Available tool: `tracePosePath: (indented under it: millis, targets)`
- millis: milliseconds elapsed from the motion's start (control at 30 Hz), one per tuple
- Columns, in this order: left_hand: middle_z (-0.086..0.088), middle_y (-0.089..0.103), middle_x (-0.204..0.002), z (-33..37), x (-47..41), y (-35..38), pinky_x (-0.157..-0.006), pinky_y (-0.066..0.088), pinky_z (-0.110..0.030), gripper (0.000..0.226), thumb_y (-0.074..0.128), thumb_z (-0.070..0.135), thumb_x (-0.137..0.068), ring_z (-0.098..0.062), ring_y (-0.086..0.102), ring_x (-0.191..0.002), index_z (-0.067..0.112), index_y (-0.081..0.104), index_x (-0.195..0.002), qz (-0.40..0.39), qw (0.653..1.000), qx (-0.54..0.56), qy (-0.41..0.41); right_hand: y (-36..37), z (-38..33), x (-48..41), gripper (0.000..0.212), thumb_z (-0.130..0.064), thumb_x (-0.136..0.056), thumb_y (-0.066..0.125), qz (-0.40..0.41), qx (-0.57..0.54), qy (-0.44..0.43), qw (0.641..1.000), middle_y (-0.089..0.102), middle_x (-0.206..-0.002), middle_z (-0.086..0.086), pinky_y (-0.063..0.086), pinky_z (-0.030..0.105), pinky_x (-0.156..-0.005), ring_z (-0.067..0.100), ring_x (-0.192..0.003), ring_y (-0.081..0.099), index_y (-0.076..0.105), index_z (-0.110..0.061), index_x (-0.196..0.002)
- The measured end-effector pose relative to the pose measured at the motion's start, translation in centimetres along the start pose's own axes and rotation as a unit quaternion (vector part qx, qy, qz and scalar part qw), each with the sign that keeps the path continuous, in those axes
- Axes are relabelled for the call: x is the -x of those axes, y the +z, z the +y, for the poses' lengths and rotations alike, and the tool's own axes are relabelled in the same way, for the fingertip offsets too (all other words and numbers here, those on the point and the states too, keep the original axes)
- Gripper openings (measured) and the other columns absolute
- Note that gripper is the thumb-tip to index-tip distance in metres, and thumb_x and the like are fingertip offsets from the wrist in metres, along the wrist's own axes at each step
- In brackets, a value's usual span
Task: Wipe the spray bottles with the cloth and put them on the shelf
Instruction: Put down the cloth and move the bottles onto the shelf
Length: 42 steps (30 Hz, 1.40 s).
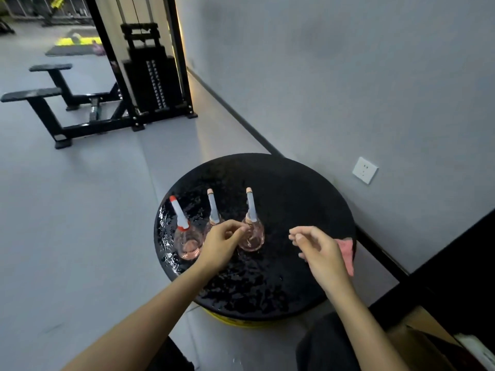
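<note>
Three bottles stand lower middle of the frame on the round black tabletop [294,188]: red-cap bottle [184,236], middle bottle [213,210], right bottle [253,235]. Left hand [223,243] is curled in front of the middle one, fingers [242,228] at the right bottle; can't tell if it's gripping. Right hand [320,250] is loosely curled and holds nothing. The pink cloth [347,253] lies just behind it at the tabletop's right edge.

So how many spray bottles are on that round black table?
3, all standing on the table: the red-capped bottle at the left, the middle bottle partly behind the left hand, the right bottle beside it. No others show.
</note>
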<state>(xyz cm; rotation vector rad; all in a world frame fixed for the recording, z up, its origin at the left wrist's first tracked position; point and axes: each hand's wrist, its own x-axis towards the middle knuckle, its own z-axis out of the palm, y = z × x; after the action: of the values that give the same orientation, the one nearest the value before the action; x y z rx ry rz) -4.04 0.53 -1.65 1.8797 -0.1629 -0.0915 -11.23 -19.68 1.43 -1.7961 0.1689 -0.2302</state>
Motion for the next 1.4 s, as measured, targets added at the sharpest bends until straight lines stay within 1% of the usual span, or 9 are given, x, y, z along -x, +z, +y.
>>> tracePosePath:
  millis: [200,267,367,433,633,867,1067,1233,1400]
  targets:
    - [0.014,0.070,-0.080,-3.3,-1.2,0.3,-0.073,0.048,-0.022,0.017,0.063,0.009,-0.091,-0.003,0.064,-0.075,0.024,0.071,-0.088,0.029,0.999,0.016,-0.035,1.9,2.5,-1.6,0.024,-0.008,-0.094,0.057,-0.023,-0.003,0.021,0.999,0.072,-0.089,-0.009,0.049,0.025,-0.081,-0.002,-0.085,0.066,0.068,-0.028,-0.088]
    - [0.011,0.071,-0.087,-4.2,-1.7,0.7,-0.077,0.049,-0.022,0.017,0.063,0.005,-0.090,-0.003,0.065,-0.079,0.020,0.070,-0.092,0.026,0.999,0.017,-0.040,2.4,3.4,-2.2,0.024,-0.010,-0.094,0.057,-0.032,0.002,0.031,0.999,0.072,-0.089,-0.010,0.050,0.026,-0.081,0.000,-0.086,0.066,0.068,-0.030,-0.087]
    - [0.002,0.070,-0.103,-5.0,-2.7,1.6,-0.078,0.048,-0.012,0.018,0.065,0.000,-0.088,-0.001,0.065,-0.092,0.010,0.067,-0.103,0.029,0.999,0.007,-0.033,2.8,4.4,-3.0,0.022,-0.012,-0.094,0.058,-0.038,0.009,0.040,0.998,0.073,-0.090,-0.009,0.051,0.028,-0.082,0.002,-0.088,0.067,0.068,-0.030,-0.089]
    - [-0.001,0.066,-0.113,-5.4,-3.6,2.3,-0.081,0.048,-0.010,0.025,0.068,0.002,-0.086,-0.006,0.062,-0.105,0.011,0.063,-0.109,0.037,0.999,0.005,-0.037,2.8,4.9,-3.5,0.017,-0.014,-0.093,0.060,-0.051,0.018,0.046,0.997,0.073,-0.093,-0.009,0.053,0.029,-0.084,0.002,-0.090,0.067,0.068,-0.028,-0.092]
    - [0.004,0.060,-0.126,-6.6,-6.7,3.9,-0.101,0.043,-0.026,0.048,0.073,0.010,-0.084,-0.009,0.053,-0.119,0.014,0.054,-0.128,0.031,0.999,-0.019,-0.037,2.7,6.1,-4.2,0.014,-0.014,-0.093,0.060,-0.059,0.019,0.066,0.996,0.073,-0.092,-0.008,0.054,0.032,-0.086,0.005,-0.089,0.067,0.069,-0.025,-0.095]
    - [0.010,0.068,-0.098,-7.0,-8.5,5.1,-0.086,0.048,-0.023,0.023,0.072,0.015,-0.086,0.001,0.062,-0.094,0.016,0.065,-0.108,0.048,0.999,-0.014,-0.011,2.5,6.7,-4.5,0.014,-0.015,-0.092,0.060,-0.059,0.006,0.070,0.996,0.073,-0.093,-0.008,0.054,0.030,-0.084,0.006,-0.090,0.067,0.069,-0.025,-0.095]
    - [0.002,0.065,-0.109,-7.1,-8.5,5.5,-0.094,0.048,-0.031,0.029,0.072,0.020,-0.086,-0.015,0.060,-0.105,0.013,0.065,-0.113,0.050,0.998,-0.036,-0.021,2.2,6.7,-4.5,0.016,-0.014,-0.093,0.059,-0.058,-0.002,0.067,0.996,0.073,-0.092,-0.008,0.053,0.029,-0.083,0.006,-0.090,0.067,0.069,-0.027,-0.094]
    - [0.003,0.069,-0.102,-6.5,-8.0,5.5,-0.095,0.051,-0.042,0.023,0.073,0.017,-0.085,-0.015,0.063,-0.102,0.013,0.068,-0.107,0.061,0.998,-0.010,-0.022,1.9,6.4,-4.3,0.017,-0.012,-0.094,0.058,-0.048,-0.010,0.062,0.997,0.073,-0.092,-0.008,0.052,0.026,-0.082,0.005,-0.089,0.067,0.069,-0.026,-0.093]
    - [0.002,0.071,-0.102,-3.9,-7.4,4.9,-0.093,0.053,-0.045,0.024,0.075,0.019,-0.083,-0.016,0.066,-0.100,0.016,0.069,-0.107,0.041,0.999,0.006,0.007,1.3,5.0,-4.0,0.019,-0.010,-0.094,0.058,-0.034,-0.021,0.049,0.998,0.073,-0.091,-0.007,0.052,0.028,-0.082,0.006,-0.088,0.068,0.068,-0.026,-0.092]
